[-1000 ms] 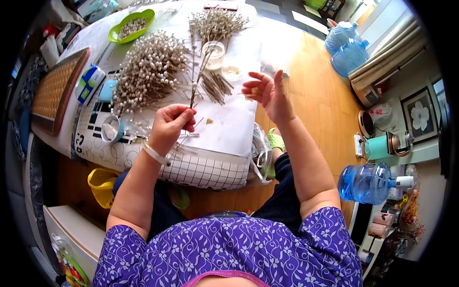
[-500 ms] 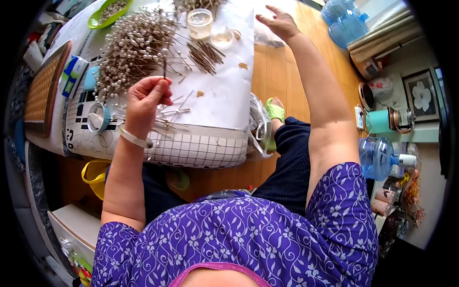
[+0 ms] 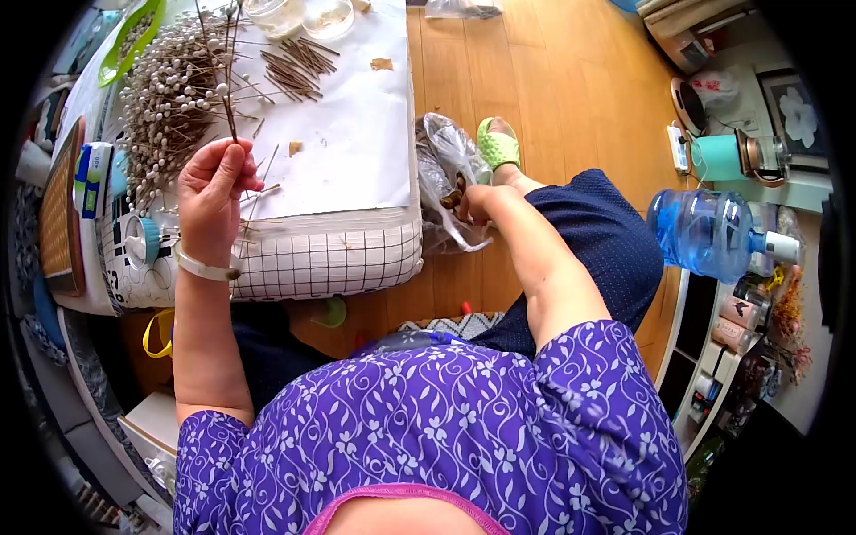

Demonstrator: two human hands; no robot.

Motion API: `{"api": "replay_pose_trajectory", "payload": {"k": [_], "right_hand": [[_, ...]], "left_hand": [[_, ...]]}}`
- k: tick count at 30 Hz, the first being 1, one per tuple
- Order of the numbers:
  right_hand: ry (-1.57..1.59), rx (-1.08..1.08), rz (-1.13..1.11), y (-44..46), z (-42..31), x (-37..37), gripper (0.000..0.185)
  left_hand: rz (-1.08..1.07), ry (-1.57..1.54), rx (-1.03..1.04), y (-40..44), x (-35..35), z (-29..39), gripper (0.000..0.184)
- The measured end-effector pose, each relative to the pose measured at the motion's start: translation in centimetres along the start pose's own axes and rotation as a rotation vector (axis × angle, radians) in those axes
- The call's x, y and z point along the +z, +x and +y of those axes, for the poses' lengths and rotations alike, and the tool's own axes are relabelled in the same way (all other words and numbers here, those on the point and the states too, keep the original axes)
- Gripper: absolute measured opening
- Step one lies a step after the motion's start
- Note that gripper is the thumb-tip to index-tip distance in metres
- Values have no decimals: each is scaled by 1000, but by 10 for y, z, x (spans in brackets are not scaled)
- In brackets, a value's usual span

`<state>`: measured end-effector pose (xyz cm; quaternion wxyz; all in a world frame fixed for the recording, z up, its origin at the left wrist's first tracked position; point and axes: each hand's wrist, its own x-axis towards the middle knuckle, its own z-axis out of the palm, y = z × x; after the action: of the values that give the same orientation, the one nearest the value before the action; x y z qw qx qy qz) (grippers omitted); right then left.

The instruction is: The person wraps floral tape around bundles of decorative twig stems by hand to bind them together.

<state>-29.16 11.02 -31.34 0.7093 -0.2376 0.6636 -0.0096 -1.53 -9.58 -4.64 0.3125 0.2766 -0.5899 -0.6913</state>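
A thin brown branching stem point(image 3: 230, 111) is pinched between the thumb and fingers of my left hand point(image 3: 212, 183), upright above the white-covered table point(image 3: 357, 143). Behind it lies a big heap of brown stems tipped with white beads point(image 3: 165, 111). Several loose twigs point(image 3: 259, 189) lie beside the wrist. Low beside the table, my right hand point(image 3: 480, 205) is at the mouth of a clear plastic bag point(image 3: 437, 152) with brown pieces inside. The fingers of that hand are mostly hidden, so what they grip does not show.
Short brown sticks point(image 3: 299, 67) lie near two clear round tubs point(image 3: 328, 18). A small blue-rimmed cup point(image 3: 143, 241) and a tissue pack point(image 3: 92, 178) are on the left. To the right stands a large blue water bottle point(image 3: 700, 234). My foot wears a green slipper point(image 3: 496, 143).
My right hand has come down from above the floor beyond the table to the plastic bag. My left hand keeps its pinch on the stem. The view has shifted to the right.
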Motion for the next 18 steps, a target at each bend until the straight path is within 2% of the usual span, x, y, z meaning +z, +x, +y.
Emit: {"api": "replay_pose_trajectory", "payload": {"k": [2,3,4,5,8,10,13,15,18], "right_hand": [[3,-23,148,22,15,-1,34],[-105,-98,231,11,7,-1,37],[-491,-294,406,-3,0,-7,32],[-524,-246,579,-8,-10,-9,31],[-630,-268,702,2,-5,-28,33],[-725,-240,699,26,3,-32,29],[-575,-265,796,35,2,-15,19],[-838,-308,672,41,3,-3,14],[-828,-224,728,51,7,8,17]], "left_hand": [[-30,14,-15,-2,-1,1,14],[-33,15,-13,-2,-1,0,14],[-34,12,-8,-3,0,0,14],[-29,15,-9,-4,-1,0,14],[-56,1,7,-8,3,6,15],[-50,19,-9,-10,2,9,15],[-29,-42,2,-12,7,12,14],[-23,-29,-5,-13,10,12,15],[-29,-18,-13,-12,7,12,16]]}}
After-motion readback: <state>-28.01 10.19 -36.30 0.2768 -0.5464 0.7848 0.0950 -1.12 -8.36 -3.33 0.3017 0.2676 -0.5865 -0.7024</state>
